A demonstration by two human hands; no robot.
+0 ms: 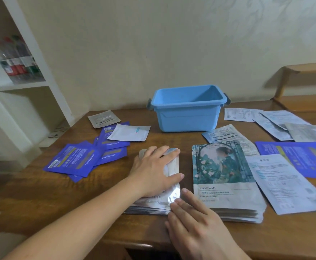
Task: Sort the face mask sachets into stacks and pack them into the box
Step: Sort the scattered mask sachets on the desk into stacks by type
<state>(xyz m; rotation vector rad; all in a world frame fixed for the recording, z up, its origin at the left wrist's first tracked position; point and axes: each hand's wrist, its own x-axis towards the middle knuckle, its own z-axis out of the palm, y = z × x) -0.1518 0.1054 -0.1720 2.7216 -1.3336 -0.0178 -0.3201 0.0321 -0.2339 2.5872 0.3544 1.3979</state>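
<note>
A stack of silver sachets lies at the table's near middle. My left hand presses flat on top of it, fingers straight. The straight fingers of my right hand touch that stack's near right corner. Right beside it sits a second stack, its top sachet printed with a garden picture. An open blue plastic box stands behind both stacks with nothing visible inside. Loose dark blue sachets are scattered at the left.
A white sachet and a grey sachet lie at the back left. More pale and blue sachets spread over the right side of the wooden table. A white shelf with bottles stands at the left, a wooden bench at the right.
</note>
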